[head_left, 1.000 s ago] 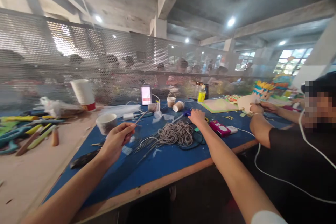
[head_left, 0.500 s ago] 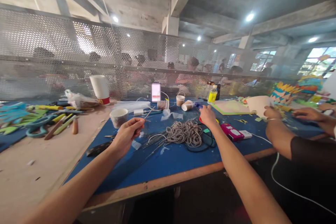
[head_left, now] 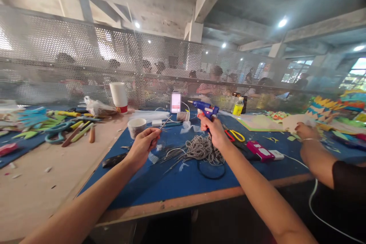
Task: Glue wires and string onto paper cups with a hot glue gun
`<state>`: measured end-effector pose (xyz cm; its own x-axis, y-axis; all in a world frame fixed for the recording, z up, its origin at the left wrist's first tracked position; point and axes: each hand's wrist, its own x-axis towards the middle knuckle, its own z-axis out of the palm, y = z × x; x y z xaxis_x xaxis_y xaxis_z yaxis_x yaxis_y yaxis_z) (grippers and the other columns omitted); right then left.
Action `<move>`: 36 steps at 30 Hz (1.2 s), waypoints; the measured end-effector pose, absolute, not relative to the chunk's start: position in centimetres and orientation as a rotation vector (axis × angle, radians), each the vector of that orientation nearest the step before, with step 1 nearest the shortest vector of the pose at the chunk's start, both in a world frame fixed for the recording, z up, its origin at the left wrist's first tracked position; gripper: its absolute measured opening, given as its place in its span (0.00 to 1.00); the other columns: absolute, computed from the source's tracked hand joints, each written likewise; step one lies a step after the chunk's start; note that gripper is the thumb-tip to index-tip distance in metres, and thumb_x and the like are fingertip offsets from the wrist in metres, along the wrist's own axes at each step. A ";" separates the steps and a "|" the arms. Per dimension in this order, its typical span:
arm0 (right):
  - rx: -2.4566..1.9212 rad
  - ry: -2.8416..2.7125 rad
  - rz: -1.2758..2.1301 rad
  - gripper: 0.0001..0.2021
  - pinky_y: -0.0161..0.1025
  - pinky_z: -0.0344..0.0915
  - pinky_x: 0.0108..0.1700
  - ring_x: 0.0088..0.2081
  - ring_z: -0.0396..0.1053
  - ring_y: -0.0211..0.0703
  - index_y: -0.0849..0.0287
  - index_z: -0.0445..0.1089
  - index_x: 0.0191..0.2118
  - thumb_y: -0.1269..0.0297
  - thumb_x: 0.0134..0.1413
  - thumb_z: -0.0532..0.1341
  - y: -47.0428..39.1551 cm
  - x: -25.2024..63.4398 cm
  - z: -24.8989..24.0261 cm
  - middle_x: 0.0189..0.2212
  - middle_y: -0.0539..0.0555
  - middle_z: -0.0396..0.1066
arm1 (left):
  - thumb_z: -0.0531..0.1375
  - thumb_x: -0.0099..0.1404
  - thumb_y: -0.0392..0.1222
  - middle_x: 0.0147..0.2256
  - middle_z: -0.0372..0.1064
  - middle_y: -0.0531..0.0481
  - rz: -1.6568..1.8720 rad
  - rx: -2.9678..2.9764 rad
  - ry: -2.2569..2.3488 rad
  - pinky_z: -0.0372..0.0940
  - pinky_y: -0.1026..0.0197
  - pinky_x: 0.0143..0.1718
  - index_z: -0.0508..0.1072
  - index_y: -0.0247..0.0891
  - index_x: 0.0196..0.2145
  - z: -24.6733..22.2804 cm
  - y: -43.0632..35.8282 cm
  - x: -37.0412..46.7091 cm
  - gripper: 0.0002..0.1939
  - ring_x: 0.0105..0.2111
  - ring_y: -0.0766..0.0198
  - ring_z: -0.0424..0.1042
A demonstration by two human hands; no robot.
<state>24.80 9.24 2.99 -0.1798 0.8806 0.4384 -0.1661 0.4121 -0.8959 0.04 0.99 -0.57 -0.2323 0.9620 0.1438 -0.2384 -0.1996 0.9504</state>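
Glue gun point(head_left: 206, 109): grip hidden by your right hand point(head_left: 214, 131)
Stick point(head_left: 166, 121): near end hidden in your left hand point(head_left: 145, 141)
Sleeve point(head_left: 347, 175): cut off by right edge

The right hand point(head_left: 213, 129) has lifted the blue glue gun point(head_left: 205, 108) off the desk point(head_left: 154, 196).
A second ago this hand reached down over the gun, which was mostly hidden; now the gun stands raised above the fist, nozzle toward the hand's left, covering the small paper cups seen earlier. Scissors with red and yellow handles point(head_left: 236, 135) have come into clear view just right of the hand, and the black cord's loop point(head_left: 211, 178) has shifted to the hand's near side.
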 end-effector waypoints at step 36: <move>-0.663 -2.144 0.271 0.15 0.36 0.62 0.36 0.32 0.66 0.40 0.56 0.66 0.31 0.49 0.61 0.61 5.3 21.5 -1.2 0.30 0.50 0.66 | 0.69 0.55 0.43 0.22 0.59 0.57 1.630 1.015 1.044 0.44 0.70 0.18 0.71 0.33 0.30 -0.4 0.8 0.3 0.13 0.19 0.75 0.50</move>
<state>21.48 5.30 -1.24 -0.4957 0.5476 0.6741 0.3624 0.8358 -0.4125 0.34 0.85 -0.36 -0.2368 0.9589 0.1562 -0.2595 -0.2173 0.9410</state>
